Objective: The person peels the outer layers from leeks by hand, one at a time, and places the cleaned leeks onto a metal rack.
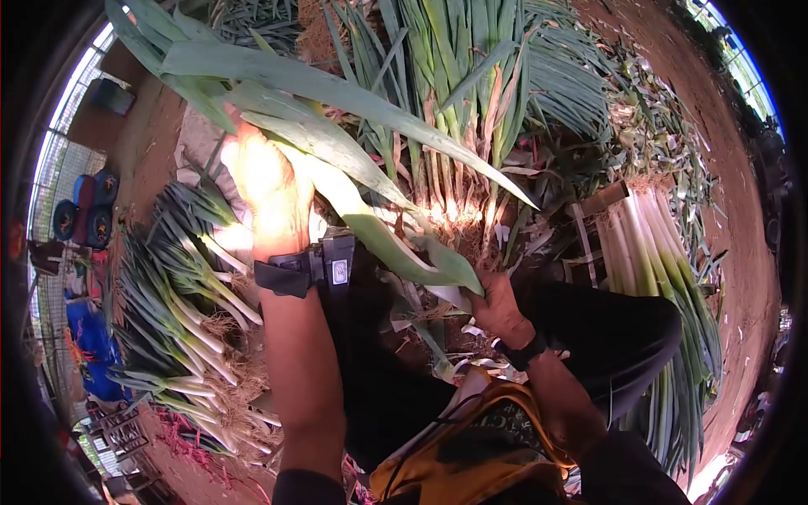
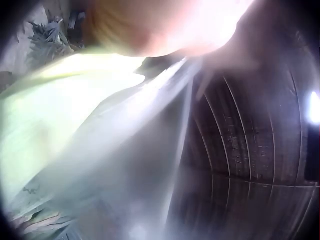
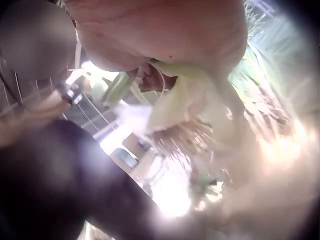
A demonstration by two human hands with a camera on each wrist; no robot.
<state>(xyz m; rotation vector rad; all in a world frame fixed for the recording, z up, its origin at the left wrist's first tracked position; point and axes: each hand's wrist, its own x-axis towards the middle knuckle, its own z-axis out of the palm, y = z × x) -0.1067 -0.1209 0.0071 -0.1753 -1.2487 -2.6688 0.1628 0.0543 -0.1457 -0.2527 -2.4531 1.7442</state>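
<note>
My left hand (image 1: 268,172) holds a leek (image 1: 311,88) by its stem at the upper left, its broad green leaves fanning out above and across to the right. Strong sunlight washes out that hand's fingers. From there a pale-green outer leaf (image 1: 370,227) runs down to my right hand (image 1: 502,307), which grips its lower end. In the left wrist view, leaf blades (image 2: 135,115) spread below the hand, blurred and bright. Roots (image 3: 185,135) and pale leaf pieces show under the right hand in the right wrist view.
Several leeks stand upright (image 1: 459,93) ahead, roots down. More leeks with roots (image 1: 181,311) lie at the left. A bundle of clean white-stemmed leeks (image 1: 648,236) lies at the right, beside heaped leaf trimmings (image 1: 661,126). A dark-clothed knee (image 1: 623,332) is near the right hand.
</note>
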